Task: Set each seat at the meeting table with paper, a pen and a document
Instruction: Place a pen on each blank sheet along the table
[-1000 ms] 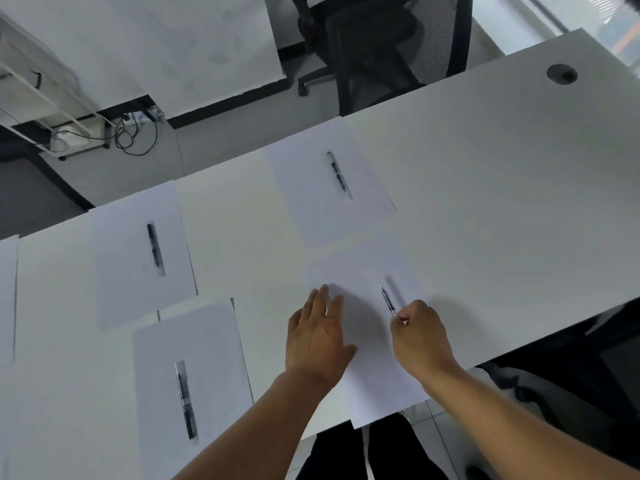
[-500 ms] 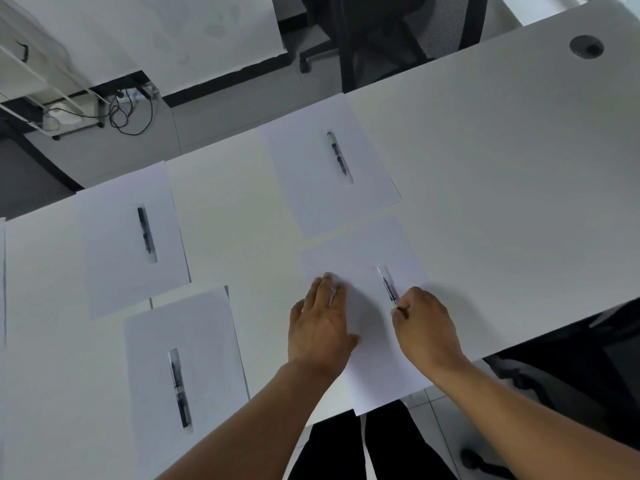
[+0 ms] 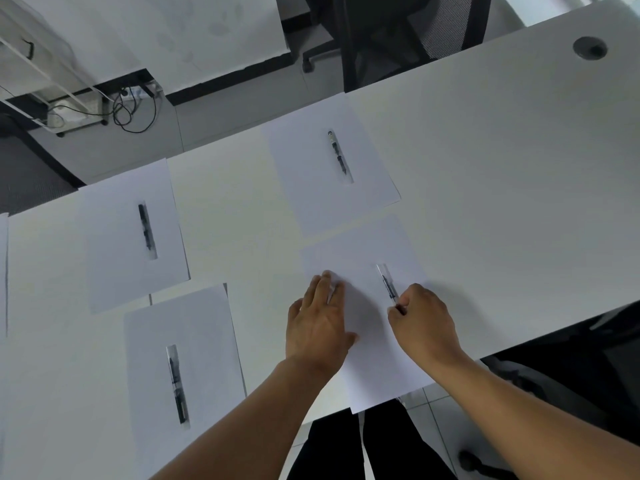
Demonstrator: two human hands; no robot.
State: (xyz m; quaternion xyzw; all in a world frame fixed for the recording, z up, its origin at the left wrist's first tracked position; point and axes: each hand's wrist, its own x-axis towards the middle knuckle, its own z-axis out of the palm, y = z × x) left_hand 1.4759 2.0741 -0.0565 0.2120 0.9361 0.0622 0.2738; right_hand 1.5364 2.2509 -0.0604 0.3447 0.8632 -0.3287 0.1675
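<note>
On the white meeting table [image 3: 485,188] lie several white sheets. The near sheet [image 3: 363,258] hangs over the table's front edge. My left hand [image 3: 320,320] rests flat on its left part with straight fingers. My right hand [image 3: 420,318] pinches the lower end of a clear pen [image 3: 387,281] that lies on this sheet. Three other sheets each carry a pen: far sheet [image 3: 329,199] with pen [image 3: 337,155], left sheet [image 3: 131,278] with pen [image 3: 146,225], near-left sheet [image 3: 194,320] with pen [image 3: 176,388].
A black mesh office chair [image 3: 398,32] stands behind the table's far edge. A cable hole [image 3: 589,48] sits in the table at far right. Another sheet's edge [image 3: 2,271] shows at the far left. Cables and a power strip [image 3: 128,102] lie on the floor.
Both hands stay on the near sheet; the right hand and pen have barely shifted on it. The view has tilted slightly, so everything sits a little higher in frame.
</note>
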